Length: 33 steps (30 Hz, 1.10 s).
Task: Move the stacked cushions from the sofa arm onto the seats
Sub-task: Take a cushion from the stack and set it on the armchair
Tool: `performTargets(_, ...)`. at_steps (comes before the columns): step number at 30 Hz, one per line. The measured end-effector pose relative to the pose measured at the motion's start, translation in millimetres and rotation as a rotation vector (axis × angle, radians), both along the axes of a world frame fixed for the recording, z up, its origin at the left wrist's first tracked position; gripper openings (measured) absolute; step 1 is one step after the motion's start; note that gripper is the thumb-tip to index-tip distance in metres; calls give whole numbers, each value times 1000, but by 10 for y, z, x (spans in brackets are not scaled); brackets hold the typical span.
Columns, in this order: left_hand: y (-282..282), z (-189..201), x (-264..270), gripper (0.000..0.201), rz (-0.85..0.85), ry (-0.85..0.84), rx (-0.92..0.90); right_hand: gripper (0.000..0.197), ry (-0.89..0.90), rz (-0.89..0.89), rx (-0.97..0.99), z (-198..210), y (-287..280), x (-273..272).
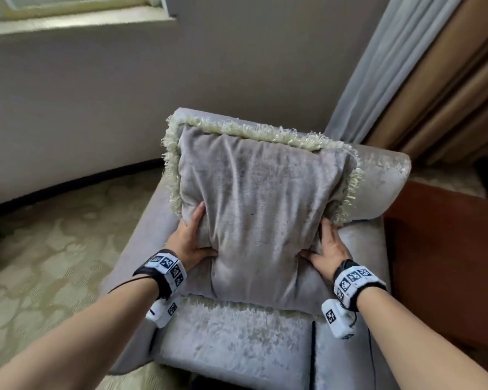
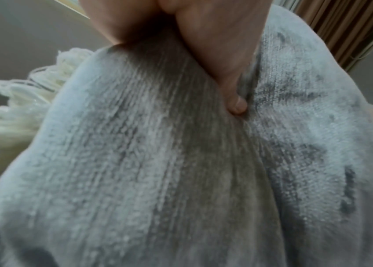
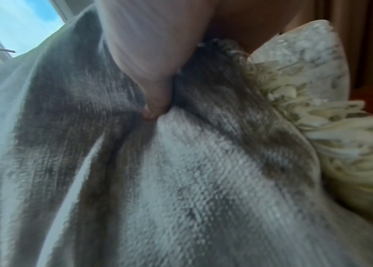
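No words or brand names can be read anywhere. The only marks are black-and-white square patterns on the white bands worn on both wrists.

A grey velvet cushion [image 1: 259, 198] with a pale fringe lies on top of the sofa arm [image 1: 383, 175], held by both hands. The left hand [image 1: 190, 239] grips its left side, with the thumb [image 2: 238, 104] pushed into the soft cloth. The right hand [image 1: 328, 249] grips its right side, and its thumb [image 3: 153, 108] digs into the cloth too. The fingers of both hands go round the edges, mostly hidden by the cushion. A second strip of fringe [image 1: 237, 305] peeks out under the cushion's near edge. It cannot be told if this belongs to another cushion below.

The sofa is shiny grey. Beside it on the right stands a dark brown wooden piece [image 1: 445, 263]. Behind it hang a pale curtain [image 1: 383, 66] and a brown curtain [image 1: 457, 88]. A grey wall [image 1: 124, 94] and a window ledge [image 1: 76, 23] are at the back. The floor has a green patterned carpet [image 1: 40, 249].
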<state>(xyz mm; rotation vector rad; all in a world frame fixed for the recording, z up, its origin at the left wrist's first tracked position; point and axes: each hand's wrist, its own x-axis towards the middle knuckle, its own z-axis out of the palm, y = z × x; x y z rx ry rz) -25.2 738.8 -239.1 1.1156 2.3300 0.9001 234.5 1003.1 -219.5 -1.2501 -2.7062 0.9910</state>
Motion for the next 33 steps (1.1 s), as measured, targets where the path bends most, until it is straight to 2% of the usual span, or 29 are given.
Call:
performTargets(5,444,-528,-196,123,-37,24,-11,99,-41,-117,17,-627,101,30)
performTargets(10,792,-1412,-429,125,-2,77,-29,90,-24,-189,26,-1466,247,-161)
performTargets(15,920,-2318,-485,127,15,99,-68,95,-19,-186,16,-2375,399,-287)
performTargets(19,912,-2823,-428,117,45,83,-60,102,-6,-206,0,-2830,361,-238)
performTargets(22,935,-3087,-418,120,67,97,-48,102,17,-215,6,-3040,373,-208)
performTargets(26,986,-3233,-443,122,53,143,-32,102,41,-259,14,-3165,397,-277)
performTargets(30,928,-3193,-440,125,39,144,-46,103,27,-270,2,-3108,375,-269)
performTargets(33,884,-3071,-434,127,59,132,-76,103,-70,-243,-36,-2926,436,-197)
